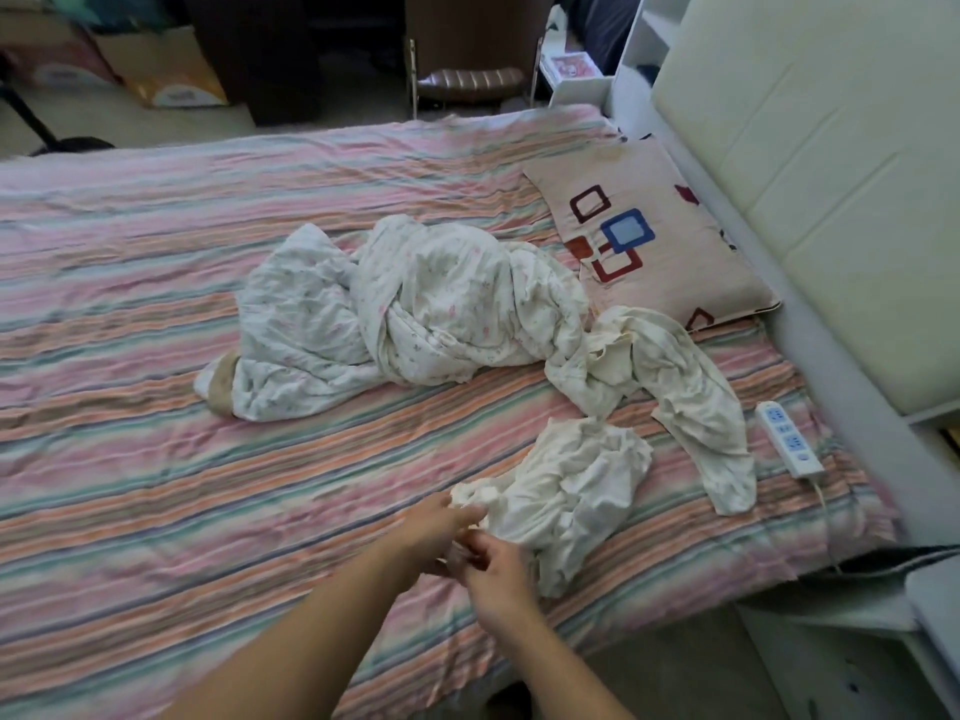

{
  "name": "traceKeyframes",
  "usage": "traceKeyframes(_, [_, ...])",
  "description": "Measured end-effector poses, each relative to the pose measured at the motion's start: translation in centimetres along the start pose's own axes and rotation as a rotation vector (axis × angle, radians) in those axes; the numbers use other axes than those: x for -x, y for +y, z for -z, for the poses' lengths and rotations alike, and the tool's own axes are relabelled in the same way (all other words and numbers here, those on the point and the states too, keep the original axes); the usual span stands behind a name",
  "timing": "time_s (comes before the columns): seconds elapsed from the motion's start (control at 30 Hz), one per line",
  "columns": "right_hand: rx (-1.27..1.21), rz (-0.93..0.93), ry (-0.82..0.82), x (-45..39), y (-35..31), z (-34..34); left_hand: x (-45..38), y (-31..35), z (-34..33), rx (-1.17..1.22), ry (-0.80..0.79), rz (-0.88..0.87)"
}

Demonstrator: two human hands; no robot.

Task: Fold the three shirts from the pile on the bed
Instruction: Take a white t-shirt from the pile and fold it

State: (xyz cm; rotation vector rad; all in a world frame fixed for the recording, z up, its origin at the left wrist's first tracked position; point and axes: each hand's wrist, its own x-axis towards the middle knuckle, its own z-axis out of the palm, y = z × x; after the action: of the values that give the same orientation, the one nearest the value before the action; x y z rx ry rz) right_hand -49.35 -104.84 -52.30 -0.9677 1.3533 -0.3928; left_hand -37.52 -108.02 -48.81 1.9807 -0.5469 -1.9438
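Both my hands, left hand (434, 522) and right hand (491, 563), pinch the cream shirt (576, 485) edge; limp, light cotton, best gripped at shoulder seams.

Soft, even daylight fills the scene without hard shadows; wide-angle distortion bends the edges, and the whole frame looks slightly blurred.

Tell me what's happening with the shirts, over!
Both hands, left hand and right hand, grip the nearest shirt, still crumpled. Other shirts unfolded behind. Power strip lies nearby on the bed.
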Motion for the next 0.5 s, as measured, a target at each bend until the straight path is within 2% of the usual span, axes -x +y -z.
traceKeyframes(0.17, [0.096,0.019,-0.122,2.7,-1.8,-3.1,2.3,-1.3,3.8,0.217,0.195,-0.103])
traceKeyframes(0.23, [0.127,-0.003,-0.028,3.2,-2.1,-3.3,3.2,-1.4,5.2,0.353,0.228,-0.109])
traceKeyframes(0.3, [0.201,-0.042,0.16,3.2,-1.7,-2.9,4.0,-1.4,6.7,0.452,0.243,-0.103])
traceKeyframes(0.37, [0.295,-0.093,0.267,3.0,-1.0,-2.5,4.8,-1.2,8.1,0.515,0.221,-0.099])
traceKeyframes(0.5, [0.354,-0.136,0.092,2.1,-0.4,-2.8,7.3,0.9,9.6,0.64,0.079,-0.179])
